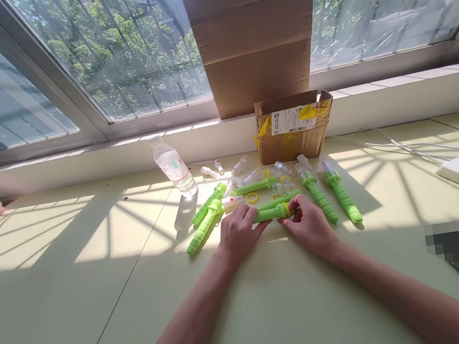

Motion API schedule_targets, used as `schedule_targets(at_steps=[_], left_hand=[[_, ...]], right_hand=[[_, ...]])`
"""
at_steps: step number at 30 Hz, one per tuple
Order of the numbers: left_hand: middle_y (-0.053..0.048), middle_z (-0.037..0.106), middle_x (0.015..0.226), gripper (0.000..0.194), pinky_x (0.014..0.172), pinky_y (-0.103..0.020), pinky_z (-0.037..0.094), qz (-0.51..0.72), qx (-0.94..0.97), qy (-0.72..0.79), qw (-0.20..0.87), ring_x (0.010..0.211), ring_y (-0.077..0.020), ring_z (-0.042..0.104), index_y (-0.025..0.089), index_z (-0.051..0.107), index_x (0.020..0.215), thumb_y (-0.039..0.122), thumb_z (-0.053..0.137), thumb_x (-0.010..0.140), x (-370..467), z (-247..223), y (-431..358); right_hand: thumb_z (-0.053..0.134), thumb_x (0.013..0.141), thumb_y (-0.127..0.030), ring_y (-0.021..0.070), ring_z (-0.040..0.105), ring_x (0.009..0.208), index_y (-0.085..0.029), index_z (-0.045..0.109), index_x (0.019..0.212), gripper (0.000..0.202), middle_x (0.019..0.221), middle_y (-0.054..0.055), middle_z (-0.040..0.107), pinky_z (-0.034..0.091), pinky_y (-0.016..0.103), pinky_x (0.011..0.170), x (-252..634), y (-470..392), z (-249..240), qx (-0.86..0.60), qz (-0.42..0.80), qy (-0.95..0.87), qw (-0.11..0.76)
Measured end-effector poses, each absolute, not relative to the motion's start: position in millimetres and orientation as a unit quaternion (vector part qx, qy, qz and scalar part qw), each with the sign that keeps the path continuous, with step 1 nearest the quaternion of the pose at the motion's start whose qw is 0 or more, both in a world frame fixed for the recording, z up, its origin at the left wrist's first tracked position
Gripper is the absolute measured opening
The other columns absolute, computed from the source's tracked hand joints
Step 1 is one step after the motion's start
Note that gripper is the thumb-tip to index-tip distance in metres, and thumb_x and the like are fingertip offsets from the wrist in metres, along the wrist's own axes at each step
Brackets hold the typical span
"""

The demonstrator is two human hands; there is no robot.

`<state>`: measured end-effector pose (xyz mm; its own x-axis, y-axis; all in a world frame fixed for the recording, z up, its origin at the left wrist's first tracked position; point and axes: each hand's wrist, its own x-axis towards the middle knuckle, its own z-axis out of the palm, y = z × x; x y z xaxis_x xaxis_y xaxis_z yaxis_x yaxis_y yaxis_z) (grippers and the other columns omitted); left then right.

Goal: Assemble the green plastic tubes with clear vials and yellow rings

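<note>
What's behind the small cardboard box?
A tall cardboard sheet against the window, and the white ledge on either side. The strip of table directly behind the box is hidden.

Both forearms reach forward, converging; the hands point(241, 229) point(309, 222) (fingers curled) nearly meet.

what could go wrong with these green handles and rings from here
The yellow ring by the right hand might seat crookedly on the held green handle. Clear tubes lying on their sides could roll if nudged. The loose yellow ring just beyond the left hand could get knocked away.
</note>
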<state>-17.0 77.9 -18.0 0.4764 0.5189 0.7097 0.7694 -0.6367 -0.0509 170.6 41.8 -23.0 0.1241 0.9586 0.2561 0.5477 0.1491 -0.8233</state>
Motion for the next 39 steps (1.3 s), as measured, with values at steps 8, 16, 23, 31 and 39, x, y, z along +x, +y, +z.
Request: schedule_targets(at_steps=[8,16,23,31,39], left_hand=[[-0.001,0.058,0.066,0.03,0.051,-0.025,0.034,-0.327,-0.843,-0.381,0.194,0.062,-0.0125,0.054,0.018,0.058,0.075,0.047,0.057,0.081,-17.3,-18.4,77.8],[-0.002,0.058,0.064,0.033,0.053,-0.026,0.034,-0.303,-0.846,-0.387,0.205,0.061,-0.0138,0.054,0.018,0.058,0.075,0.05,0.053,0.083,-16.6,-17.7,75.9],[-0.001,0.056,0.059,0.037,0.049,-0.025,0.032,-0.315,-0.847,-0.382,0.193,0.056,-0.0126,0.051,0.017,0.057,0.069,0.052,0.052,0.083,-16.2,-16.2,75.8],[-0.002,0.057,0.056,0.042,0.047,-0.026,0.03,-0.31,-0.845,-0.4,0.176,0.053,-0.0132,0.053,0.017,0.059,0.066,0.056,0.051,0.081,-16.4,-18.3,75.8],[-0.002,0.061,0.054,0.044,0.046,-0.025,0.03,-0.298,-0.841,-0.443,0.09,0.05,-0.0132,0.054,0.018,0.061,0.063,0.057,0.052,0.08,-15.1,-17.6,74.8]], right_hand=[[0.058,0.069,-0.023,0.0128,0.046,0.052,-0.023,0.038,0.081,0.023,0.061,-0.006,0.045,0.036,0.026,0.05,171.1,40.9,-22.8,-0.61,0.233,-0.621,0.434],[0.055,0.068,-0.021,0.0141,0.048,0.053,-0.023,0.039,0.082,0.021,0.059,-0.006,0.046,0.037,0.027,0.051,171.6,40.8,-22.8,-0.614,0.213,-0.627,0.43],[0.052,0.067,-0.02,0.0141,0.048,0.054,-0.023,0.039,0.083,0.02,0.061,-0.006,0.045,0.038,0.027,0.053,171.2,39.8,-21.9,-0.615,0.215,-0.629,0.424],[0.052,0.066,-0.019,0.013,0.047,0.054,-0.022,0.04,0.083,0.021,0.066,-0.004,0.047,0.037,0.027,0.052,171.0,39.8,-22.5,-0.612,0.21,-0.633,0.425],[0.053,0.066,-0.019,0.0121,0.045,0.053,-0.022,0.04,0.082,0.021,0.065,-0.005,0.046,0.035,0.026,0.051,171.3,40.1,-22.8,-0.606,0.209,-0.639,0.424]])
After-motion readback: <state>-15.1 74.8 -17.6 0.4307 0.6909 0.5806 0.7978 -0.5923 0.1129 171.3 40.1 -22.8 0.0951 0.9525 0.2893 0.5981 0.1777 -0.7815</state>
